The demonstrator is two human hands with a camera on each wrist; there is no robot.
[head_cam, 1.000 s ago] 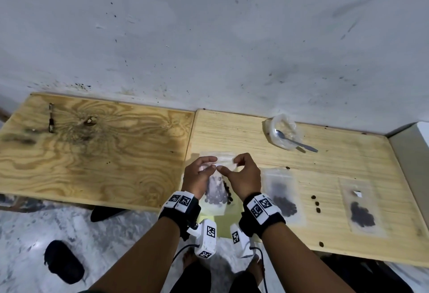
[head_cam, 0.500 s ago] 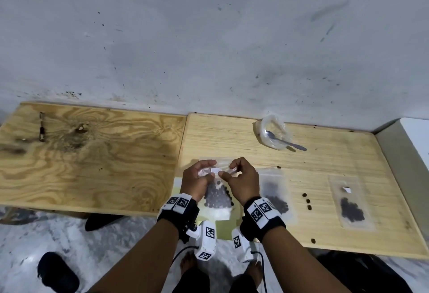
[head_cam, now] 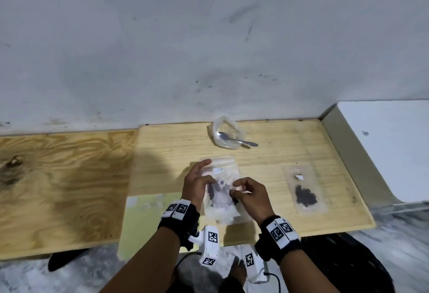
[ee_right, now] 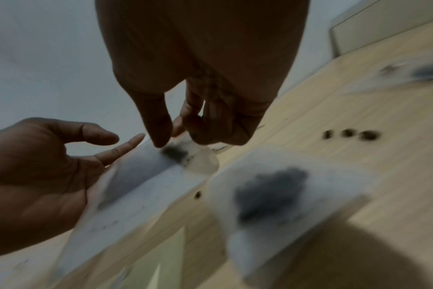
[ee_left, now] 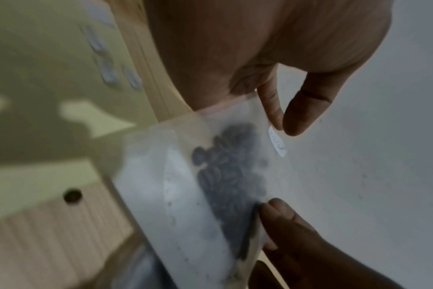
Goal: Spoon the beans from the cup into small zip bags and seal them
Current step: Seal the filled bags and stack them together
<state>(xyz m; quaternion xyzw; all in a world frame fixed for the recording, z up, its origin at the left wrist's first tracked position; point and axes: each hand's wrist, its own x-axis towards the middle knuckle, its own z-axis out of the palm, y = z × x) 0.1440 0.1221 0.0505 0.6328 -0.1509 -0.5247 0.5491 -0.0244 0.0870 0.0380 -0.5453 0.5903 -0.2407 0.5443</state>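
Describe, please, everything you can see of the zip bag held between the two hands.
The zip bag is small, clear, soft plastic, with a cluster of dark beans inside and a small white label near one edge. It is held above the table's near edge. The right hand pinches one edge; the left hand touches the opposite side with straight fingers. Whether it is sealed cannot be told.

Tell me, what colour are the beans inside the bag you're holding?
Very dark brown, almost black beans, clearest in the left wrist view.
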